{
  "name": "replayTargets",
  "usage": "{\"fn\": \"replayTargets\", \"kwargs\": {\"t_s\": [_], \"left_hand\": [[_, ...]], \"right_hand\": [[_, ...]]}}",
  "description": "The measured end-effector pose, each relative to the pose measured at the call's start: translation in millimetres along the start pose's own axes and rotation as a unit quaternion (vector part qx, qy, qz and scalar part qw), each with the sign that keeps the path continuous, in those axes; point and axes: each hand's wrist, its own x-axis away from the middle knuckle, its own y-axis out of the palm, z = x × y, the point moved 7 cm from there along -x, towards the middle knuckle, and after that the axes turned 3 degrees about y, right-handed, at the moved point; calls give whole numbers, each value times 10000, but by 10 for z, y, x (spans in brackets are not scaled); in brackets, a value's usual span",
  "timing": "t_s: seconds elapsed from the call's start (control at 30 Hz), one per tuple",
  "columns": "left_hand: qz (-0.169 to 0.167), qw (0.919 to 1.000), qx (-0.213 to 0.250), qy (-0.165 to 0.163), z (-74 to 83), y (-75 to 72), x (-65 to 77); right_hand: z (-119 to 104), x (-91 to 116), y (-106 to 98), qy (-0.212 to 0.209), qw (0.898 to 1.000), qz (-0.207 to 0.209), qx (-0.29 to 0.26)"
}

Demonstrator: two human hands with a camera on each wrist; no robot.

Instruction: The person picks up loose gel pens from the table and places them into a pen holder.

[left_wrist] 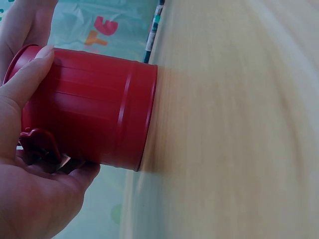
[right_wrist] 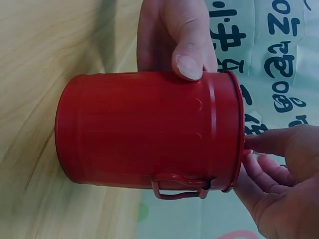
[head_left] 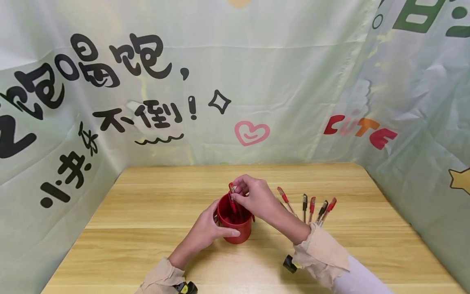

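Note:
A small red metal bucket (head_left: 238, 235) with side handles stands upright on the table. My left hand (head_left: 204, 232) grips its left side, thumb across the front near the rim and fingers round the back; in the left wrist view the thumb lies on the bucket wall (left_wrist: 92, 104). At the bucket's mouth, my right hand (head_left: 258, 197) pinches a red pen (head_left: 231, 188) near its upper end. The pen's lower part is down inside the bucket. In the right wrist view, my right fingertips are right at the rim, and the bucket wall (right_wrist: 124, 129) hides most of the pen.
Several red- and black-capped pens, among them a black-capped pen (head_left: 304, 201) and a red-capped pen (head_left: 331, 203), lie right of the bucket, partly hidden by my right forearm. A printed cloth (head_left: 293, 81) hangs behind and beside the wooden table (head_left: 154, 196).

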Motion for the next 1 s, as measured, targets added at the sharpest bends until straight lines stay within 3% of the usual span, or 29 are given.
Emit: {"fn": "replayTargets", "kwargs": {"t_s": [0.23,0.6,1.0], "left_hand": [[-13,10000,-16,-41,-4,1,4],[-33,10000,-5,-44,-9,1,10],[-30,9999,19,-112,-11,6,22]], "right_hand": [[41,-41,96,396,9980,-277,409],[-63,-8,158,141,9925,-255,1185],[-108,31,195,308,9854,-348,1636]]}}
